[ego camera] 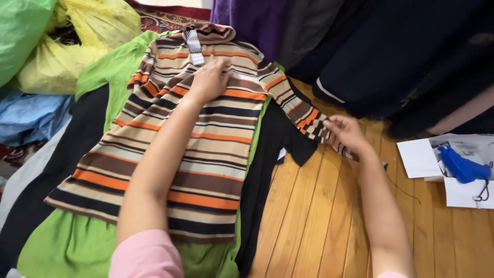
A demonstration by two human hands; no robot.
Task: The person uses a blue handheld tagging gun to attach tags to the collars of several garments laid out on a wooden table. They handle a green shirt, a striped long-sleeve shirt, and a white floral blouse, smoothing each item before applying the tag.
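Striped knit sweater (216, 154) lay soft, limp, probably light; left hand (208, 80) pressed flat on its chest, right hand (347, 134) pinched the sleeve cuff (321, 128), a sensible hold.

Two bare forearms end in the left hand (208, 80) and right hand (347, 134); short pink sleeves show at 6 and 5 o'clock, no jewellery.

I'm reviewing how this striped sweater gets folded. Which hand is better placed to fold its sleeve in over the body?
Probably the right hand: it already grips the sleeve's cuff out over the wooden floor. The left hand lies flat on the striped sweater chest, pinning it.
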